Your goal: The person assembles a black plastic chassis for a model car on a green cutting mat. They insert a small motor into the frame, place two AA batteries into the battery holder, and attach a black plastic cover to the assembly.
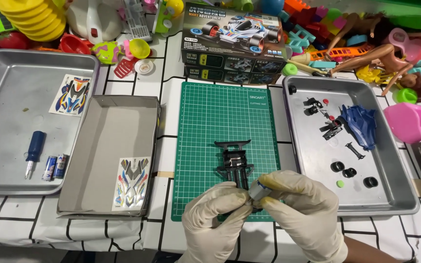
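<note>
Seen from the head camera, two gloved hands are meeting at the counter's near edge. The left hand [215,214] and right hand [304,210] are both closing their fingers around a small grey motor [258,189], holding it just above a black toy car frame [235,163] lying on a green mat [210,112].

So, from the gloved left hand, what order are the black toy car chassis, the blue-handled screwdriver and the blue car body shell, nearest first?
From the left hand:
1. Black toy car chassis, just above, on the green mat.
2. Blue car body shell, right tray.
3. Blue-handled screwdriver, left tray.
</note>
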